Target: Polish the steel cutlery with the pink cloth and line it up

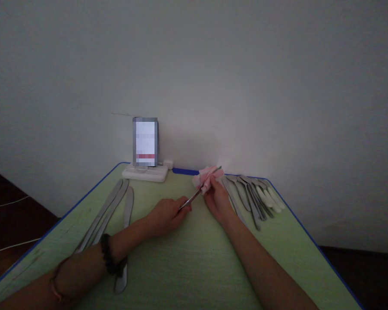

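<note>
My left hand (168, 216) is closed round the handle end of a slim metal utensil (194, 197) that looks like a table knife. The utensil slants up and away to the right above the table. In my right hand (218, 199), a crumpled pink cloth (208, 175) is pinched around its far part. Only a short tip sticks out beyond the cloth, and the covered stretch is hidden. Several table knives (128, 206) lie left of my hands, partly under my left forearm. Right of my right hand is a group of cutlery (252, 200), with metal spoons among it.
A phone (145, 142) with a lit, blurred screen stands on a white base (145, 173) at the back left. A small white block (168, 164) sits beside it. The green table (194, 267) has a blue edge and meets a grey wall (213, 86).
</note>
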`<move>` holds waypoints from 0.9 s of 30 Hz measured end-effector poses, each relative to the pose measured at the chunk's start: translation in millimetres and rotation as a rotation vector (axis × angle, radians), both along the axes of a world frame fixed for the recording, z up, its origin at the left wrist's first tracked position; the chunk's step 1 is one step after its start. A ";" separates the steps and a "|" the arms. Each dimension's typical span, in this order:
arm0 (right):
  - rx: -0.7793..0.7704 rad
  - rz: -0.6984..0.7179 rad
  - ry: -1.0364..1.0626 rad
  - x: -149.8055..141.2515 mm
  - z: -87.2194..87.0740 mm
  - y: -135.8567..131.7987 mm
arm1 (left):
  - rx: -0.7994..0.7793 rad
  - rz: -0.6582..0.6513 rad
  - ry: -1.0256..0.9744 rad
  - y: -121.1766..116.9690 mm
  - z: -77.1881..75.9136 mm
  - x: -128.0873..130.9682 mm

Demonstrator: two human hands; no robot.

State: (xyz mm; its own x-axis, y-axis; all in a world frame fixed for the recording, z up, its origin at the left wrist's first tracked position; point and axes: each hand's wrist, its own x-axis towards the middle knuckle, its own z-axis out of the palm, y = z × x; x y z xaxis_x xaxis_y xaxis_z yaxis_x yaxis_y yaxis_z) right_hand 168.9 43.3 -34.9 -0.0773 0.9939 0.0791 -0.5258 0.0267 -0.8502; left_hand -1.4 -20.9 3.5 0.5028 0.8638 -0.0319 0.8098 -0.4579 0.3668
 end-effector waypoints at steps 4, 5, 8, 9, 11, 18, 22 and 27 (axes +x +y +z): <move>0.015 0.131 -0.206 -4.5 8.7 -11.4 | 0.096 0.115 0.215 -5.3 0.0 9.5; 0.019 0.159 -0.256 -4.8 11.5 -14.3 | 0.111 0.135 0.281 -6.6 0.7 11.4; 0.031 0.182 -0.341 -4.7 17.6 -19.8 | 0.131 0.149 0.416 -8.9 2.3 14.5; 0.032 0.176 -0.345 -4.7 18.2 -20.4 | 0.132 0.144 0.433 -8.9 2.4 14.6; 0.026 0.158 -0.321 -5.6 17.0 -20.0 | 0.133 0.120 0.443 -8.0 2.2 14.0; -0.053 0.006 -0.068 -8.0 3.4 -8.1 | 0.130 0.014 0.419 -10.8 2.4 16.8; -0.073 -0.069 0.030 -3.6 1.0 0.4 | 0.112 -0.041 0.404 -19.8 4.6 21.4; -0.055 -0.023 -0.026 -1.5 6.1 -0.2 | 0.101 -0.045 0.400 -23.9 5.9 22.8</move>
